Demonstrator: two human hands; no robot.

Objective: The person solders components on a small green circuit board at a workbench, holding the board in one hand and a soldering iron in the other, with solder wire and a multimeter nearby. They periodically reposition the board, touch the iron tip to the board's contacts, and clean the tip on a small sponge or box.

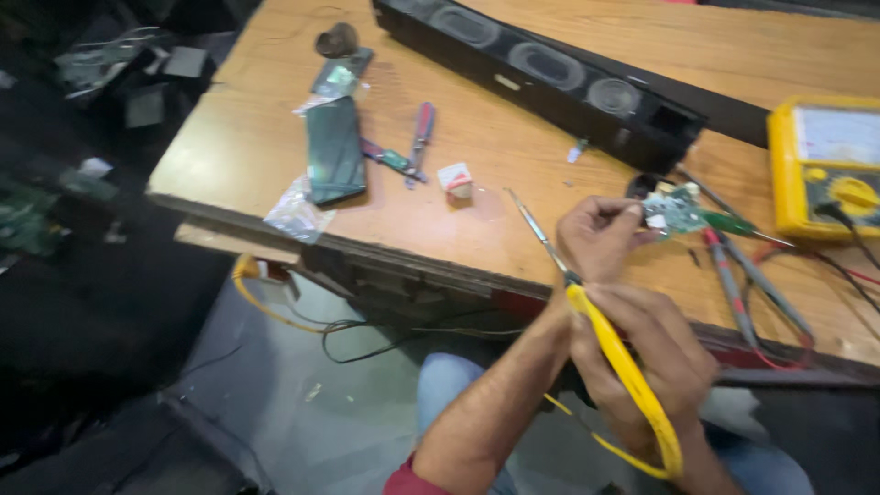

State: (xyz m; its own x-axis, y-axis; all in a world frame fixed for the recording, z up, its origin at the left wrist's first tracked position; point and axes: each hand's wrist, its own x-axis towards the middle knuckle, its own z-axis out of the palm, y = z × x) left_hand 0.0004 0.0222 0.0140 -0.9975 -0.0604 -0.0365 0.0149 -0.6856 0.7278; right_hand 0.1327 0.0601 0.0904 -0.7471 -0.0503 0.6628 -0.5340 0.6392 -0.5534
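Circuit board [674, 211] in left hand [600, 240]

Warm, fairly even light fell on the wooden bench [587, 234], brightest along its near edge and toward the right corner. Glare bleached the face of the yellow meter [830, 165] and glinted off the plastic wrappers [298, 215]. Beyond the bench's left edge the floor sank into deep shadow. Motion blur softened everything, and edges bowed slightly.

A long black speaker bar [550, 78] is lying across the wooden workbench [266, 137] at 12 o'clock, a yellow multimeter [825, 165] is sitting at 3, and a dark rectangular phone-like slab [334, 151] is resting around 10.
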